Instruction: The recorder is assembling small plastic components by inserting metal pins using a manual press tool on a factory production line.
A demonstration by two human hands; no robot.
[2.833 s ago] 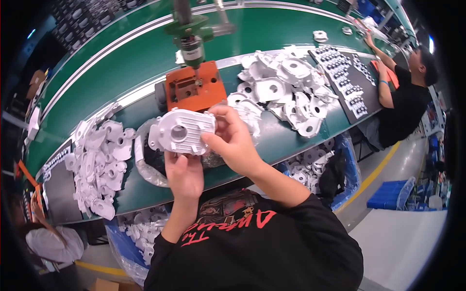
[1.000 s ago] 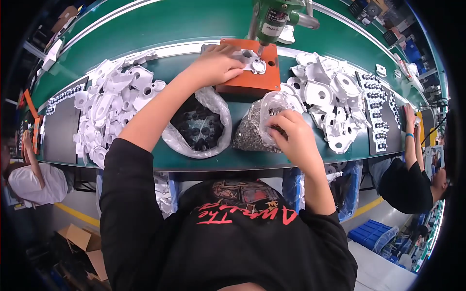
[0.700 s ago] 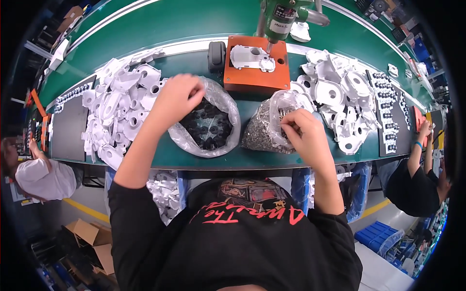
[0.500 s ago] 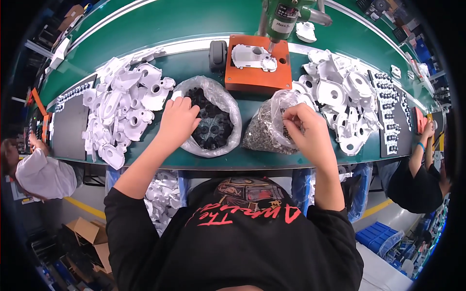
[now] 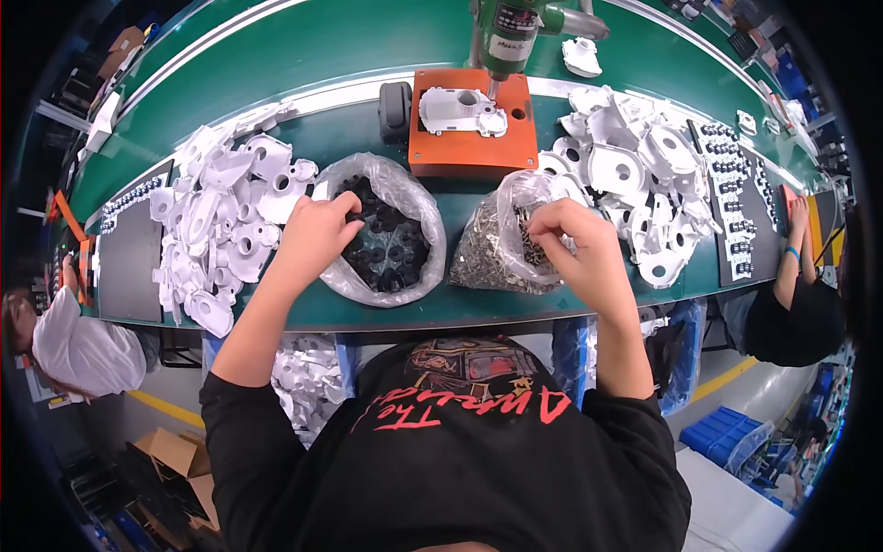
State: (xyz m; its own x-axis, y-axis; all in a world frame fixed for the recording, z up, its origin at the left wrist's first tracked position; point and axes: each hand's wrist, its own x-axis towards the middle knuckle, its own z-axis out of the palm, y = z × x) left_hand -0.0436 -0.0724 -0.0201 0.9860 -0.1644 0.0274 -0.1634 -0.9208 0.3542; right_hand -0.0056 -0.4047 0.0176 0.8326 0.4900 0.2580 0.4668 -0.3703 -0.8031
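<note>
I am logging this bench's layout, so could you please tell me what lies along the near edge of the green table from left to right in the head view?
Pile of white cast housings → left hand → clear bag of black parts → clear bag of small metal parts → right hand → second pile of white housings → dark tray of small parts.

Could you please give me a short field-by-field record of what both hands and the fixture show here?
left hand: reaching into the bag of black parts
right hand: picking in the bag of small metal screws
orange fixture: holds one white housing
bench sides: piles of white castings, left and right
</note>
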